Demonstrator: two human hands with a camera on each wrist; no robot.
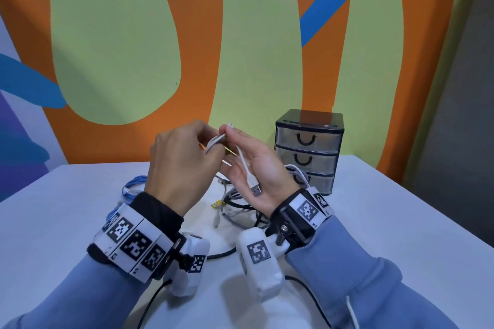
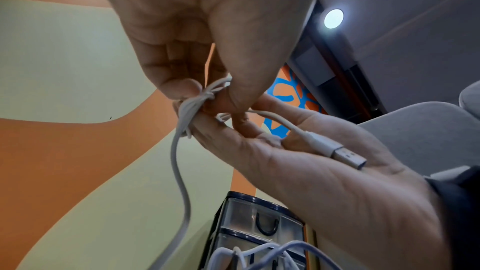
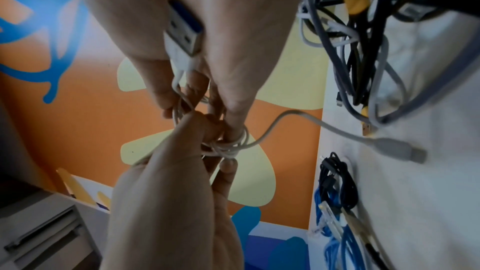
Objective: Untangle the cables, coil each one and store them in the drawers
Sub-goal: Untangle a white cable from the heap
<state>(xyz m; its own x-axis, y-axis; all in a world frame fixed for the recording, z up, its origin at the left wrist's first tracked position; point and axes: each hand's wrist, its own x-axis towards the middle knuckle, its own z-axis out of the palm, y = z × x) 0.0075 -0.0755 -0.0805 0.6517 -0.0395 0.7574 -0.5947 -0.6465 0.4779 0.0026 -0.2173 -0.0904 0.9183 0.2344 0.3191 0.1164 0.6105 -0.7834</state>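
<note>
Pinching a small bundle of white cable (image 1: 215, 141) loops, the left hand (image 1: 181, 165) meets the right hand (image 1: 256, 168), whose fingertips also grip the bundle while its USB plug (image 1: 256, 190) lies across the palm. Both hover left of the drawer unit (image 1: 309, 151), above the tangled cables (image 1: 238, 205). A blue cable (image 1: 132, 187), apparently coiled, lies farther left of it.

Hidden and cut-off parts

In the head view the left hand (image 1: 181, 165) covers most of the white cable (image 1: 244, 165) bundle, and the right hand (image 1: 256, 173) hides part of the cable tangle (image 1: 235, 208) and a corner of the drawer unit (image 1: 310, 152); drawer contents cannot be told.
</note>
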